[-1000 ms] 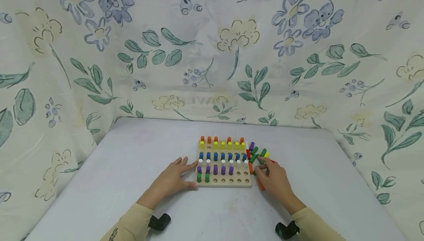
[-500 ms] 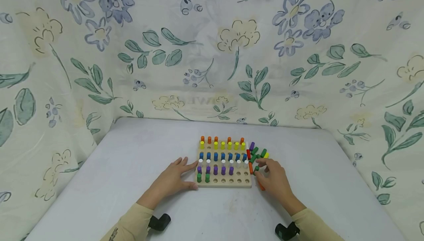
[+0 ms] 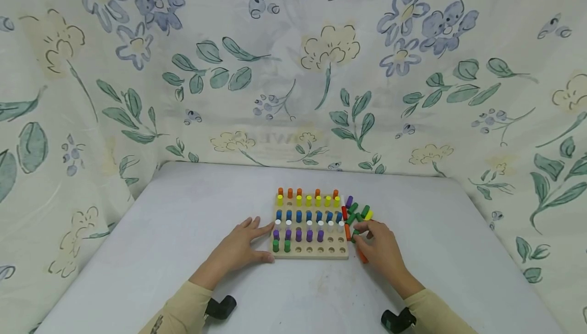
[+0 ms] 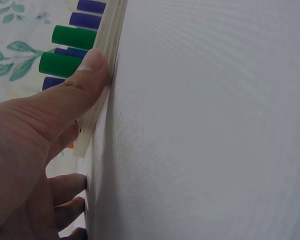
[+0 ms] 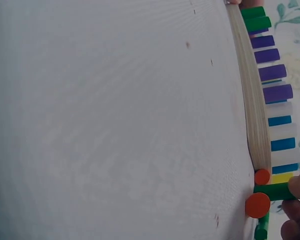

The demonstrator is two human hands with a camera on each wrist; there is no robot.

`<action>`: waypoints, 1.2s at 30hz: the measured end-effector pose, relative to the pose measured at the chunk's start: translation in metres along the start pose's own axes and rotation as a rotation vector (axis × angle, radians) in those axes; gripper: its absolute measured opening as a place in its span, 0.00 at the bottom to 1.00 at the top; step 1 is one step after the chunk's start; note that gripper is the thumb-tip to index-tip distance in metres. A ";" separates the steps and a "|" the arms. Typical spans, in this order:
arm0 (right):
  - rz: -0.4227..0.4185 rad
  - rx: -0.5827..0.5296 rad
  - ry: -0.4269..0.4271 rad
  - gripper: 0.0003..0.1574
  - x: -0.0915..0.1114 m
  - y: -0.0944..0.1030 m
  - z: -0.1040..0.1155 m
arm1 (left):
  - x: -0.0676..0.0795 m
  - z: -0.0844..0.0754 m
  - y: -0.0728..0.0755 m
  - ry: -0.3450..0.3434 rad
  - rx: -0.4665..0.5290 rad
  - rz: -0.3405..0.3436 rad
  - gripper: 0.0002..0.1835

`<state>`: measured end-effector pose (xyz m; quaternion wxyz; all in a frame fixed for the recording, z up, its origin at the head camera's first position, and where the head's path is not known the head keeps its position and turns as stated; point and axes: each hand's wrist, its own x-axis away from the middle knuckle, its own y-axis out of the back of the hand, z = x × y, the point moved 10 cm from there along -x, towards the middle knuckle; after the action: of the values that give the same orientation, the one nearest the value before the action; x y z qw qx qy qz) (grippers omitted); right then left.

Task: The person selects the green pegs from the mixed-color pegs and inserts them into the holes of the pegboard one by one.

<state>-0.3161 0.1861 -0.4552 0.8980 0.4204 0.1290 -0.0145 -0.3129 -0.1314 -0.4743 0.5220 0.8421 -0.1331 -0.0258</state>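
Observation:
A wooden pegboard [image 3: 316,257] bears rows of orange, yellow, blue, white, purple and green pegs. In its front row, two green pegs [image 3: 281,246] stand at the left, with bare holes to their right. My left hand [image 3: 237,249] rests at the board's left side, its thumb [image 4: 85,75] against the front corner and the other fingers spread. Off the board's right edge, my right hand [image 3: 383,250] pinches a green peg [image 5: 276,191] by one end between thumb and fingertips. The peg stands upright beside two lying orange pegs [image 5: 257,205].
Loose pegs lie along the board's right side: green pegs [image 3: 353,208], a purple peg [image 3: 349,202], a red peg [image 3: 345,213] and a yellow peg [image 3: 369,215]. The white table [image 3: 192,196] meets a flowered cloth [image 3: 284,58] behind.
My right thumb and fingertips have closed in on the green peg, which is now upright between them. My left hand and the pegboard stay in place.

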 end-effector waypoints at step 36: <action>-0.102 0.030 0.139 0.12 0.007 0.009 0.030 | -0.002 0.003 -0.002 0.004 -0.003 0.000 0.49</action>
<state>-0.3013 0.1695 -0.4317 0.8786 0.4267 0.2118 -0.0330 -0.3146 -0.1324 -0.4773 0.5236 0.8413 -0.1322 -0.0243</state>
